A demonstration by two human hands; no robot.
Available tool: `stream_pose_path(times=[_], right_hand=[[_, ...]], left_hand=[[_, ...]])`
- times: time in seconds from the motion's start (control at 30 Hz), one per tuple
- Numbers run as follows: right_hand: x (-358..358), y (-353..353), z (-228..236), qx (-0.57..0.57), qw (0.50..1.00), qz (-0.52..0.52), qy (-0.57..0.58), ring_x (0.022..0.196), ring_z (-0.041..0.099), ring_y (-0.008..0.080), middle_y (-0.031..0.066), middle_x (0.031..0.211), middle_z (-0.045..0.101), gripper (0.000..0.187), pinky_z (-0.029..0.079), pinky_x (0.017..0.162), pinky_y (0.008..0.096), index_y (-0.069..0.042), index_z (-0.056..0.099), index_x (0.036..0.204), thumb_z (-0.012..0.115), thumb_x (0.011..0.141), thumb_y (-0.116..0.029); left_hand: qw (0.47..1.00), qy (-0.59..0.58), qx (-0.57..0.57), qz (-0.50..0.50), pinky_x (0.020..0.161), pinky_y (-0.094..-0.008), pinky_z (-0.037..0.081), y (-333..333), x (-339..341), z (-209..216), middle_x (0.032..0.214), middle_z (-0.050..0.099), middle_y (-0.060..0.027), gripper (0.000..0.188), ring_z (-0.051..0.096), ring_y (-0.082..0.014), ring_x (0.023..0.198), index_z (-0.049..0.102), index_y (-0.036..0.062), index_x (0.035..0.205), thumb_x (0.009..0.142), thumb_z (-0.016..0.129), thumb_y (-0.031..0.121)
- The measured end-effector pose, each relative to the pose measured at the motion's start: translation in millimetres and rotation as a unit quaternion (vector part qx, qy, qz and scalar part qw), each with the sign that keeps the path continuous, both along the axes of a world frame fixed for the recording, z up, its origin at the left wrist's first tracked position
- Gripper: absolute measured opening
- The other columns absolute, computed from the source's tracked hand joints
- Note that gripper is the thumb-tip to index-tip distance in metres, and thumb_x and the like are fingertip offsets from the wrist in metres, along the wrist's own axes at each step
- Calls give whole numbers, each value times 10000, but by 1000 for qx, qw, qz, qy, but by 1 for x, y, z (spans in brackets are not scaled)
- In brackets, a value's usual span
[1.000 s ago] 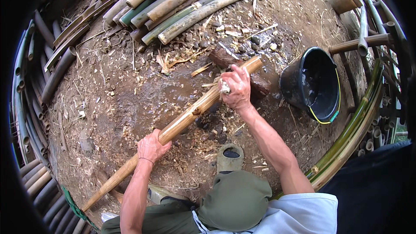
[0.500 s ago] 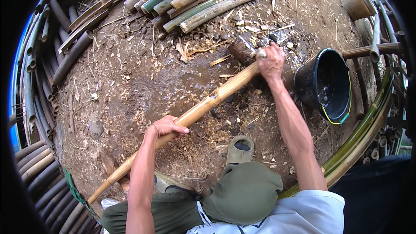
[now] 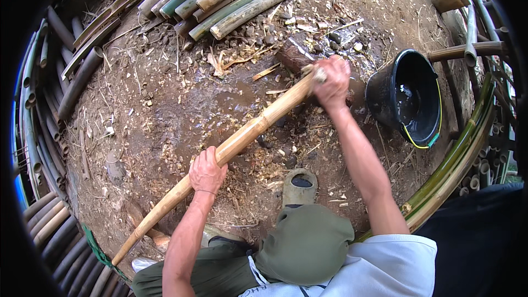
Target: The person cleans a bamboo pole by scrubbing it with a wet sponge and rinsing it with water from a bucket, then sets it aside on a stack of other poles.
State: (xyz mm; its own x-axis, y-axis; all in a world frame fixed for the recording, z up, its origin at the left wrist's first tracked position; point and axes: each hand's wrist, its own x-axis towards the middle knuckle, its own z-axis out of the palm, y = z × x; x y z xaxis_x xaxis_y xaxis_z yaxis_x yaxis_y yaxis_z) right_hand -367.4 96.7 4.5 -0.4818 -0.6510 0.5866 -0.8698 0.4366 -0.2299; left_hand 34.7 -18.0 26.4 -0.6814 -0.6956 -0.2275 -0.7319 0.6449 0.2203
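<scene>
The long tapering bamboo pole (image 3: 258,125) is honey-yellow; the round plastic bucket (image 3: 381,94) is black, its thin curved handle (image 3: 420,147) yellow and green. The cloth trousers (image 3: 305,247) are plain olive, the cloth shirt (image 3: 391,264) bluish-white.

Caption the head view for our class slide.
Left hand grips a bamboo pole; right hand covers its far end, near a black bucket.

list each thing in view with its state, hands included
Bamboo pole, tan, shiny, slanting
Left hand, closed around the pole
Right hand, curled at the pole's upper end, blurred
Pale wad, held in the right hand
Black bucket, open-topped, wet-looking inside
Ground, damp in patches, strewn with chips
Dark log, lying flat, partly hidden
Stacked bamboo, lying side by side
</scene>
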Motion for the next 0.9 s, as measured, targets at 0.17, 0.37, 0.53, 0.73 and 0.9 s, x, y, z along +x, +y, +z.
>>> stream_pose_path(times=[0.17, 0.37, 0.53, 0.73, 0.9], right_hand=[[72, -31, 0, 33, 996, 55, -57, 1062, 686, 315, 117, 840, 741, 118, 452, 1015, 497, -83, 708, 783, 665, 841, -177], [78, -24, 0, -21, 993, 107, -44, 1056, 653, 278, 65, 876, 729, 190, 397, 1068, 498, -140, 717, 878, 699, 860, -327], [24, -16, -6, 17, 999, -22, -26, 1050, 667, 317, 102, 862, 740, 70, 424, 1037, 490, -107, 709, 820, 691, 809, -174], [66, -20, -10, 15, 996, 79, -28, 1114, 636, 272, 46, 917, 734, 103, 414, 1060, 498, -162, 700, 818, 693, 823, -264], [-44, -11, 12, 22, 998, -24, 46, 942, 685, 299, 109, 861, 734, 84, 463, 949, 434, -103, 717, 801, 727, 819, -185]], left_hand=[[984, -101, 135, 55, 844, -465, 552, -27, -14, 19, 996, 716, -131, 486, 692, -356, 927, 626, 164, 1142, 698, 770, 298], [966, -136, 215, 48, 824, -478, 553, -43, -17, 26, 907, 732, -177, 488, 703, -387, 892, 662, 177, 1121, 670, 732, 349], [955, -141, 258, 23, 844, -472, 549, -52, -29, 25, 939, 726, -193, 545, 691, -397, 927, 685, 151, 1126, 630, 738, 369], [939, -110, 325, 32, 816, -451, 544, -60, -12, 23, 906, 720, -191, 513, 701, -366, 893, 696, 118, 1091, 620, 734, 319], [968, 1, 246, -47, 832, -405, 557, -58, -3, 6, 1035, 690, -164, 539, 672, -309, 943, 660, 77, 1112, 658, 786, 340]])
